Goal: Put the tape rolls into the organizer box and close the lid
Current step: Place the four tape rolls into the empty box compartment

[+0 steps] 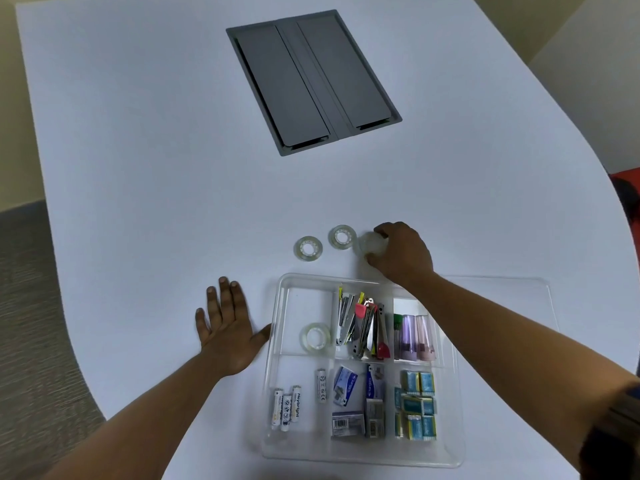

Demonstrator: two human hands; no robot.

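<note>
A clear organizer box (277, 341) sits open on the white table near me. One clear tape roll (315, 337) lies in its upper left compartment. Two more tape rolls (308, 249) (343, 236) lie flat on the table just beyond the box. My right hand (401, 252) reaches over the box's far edge and closes its fingers on a third loose tape roll (370, 244), right of the other two. My left hand (228, 323) rests flat on the table, fingers spread, its thumb touching the box's left wall. The clear lid (519, 289) lies to the right of the box.
The box's other compartments hold staplers (360, 327), pastel tubes (414, 337), batteries (287, 407), staple packs (356, 400) and small blue boxes (417, 403). A grey cable hatch (311, 81) is set into the table farther away. The table's curved edge runs along the right.
</note>
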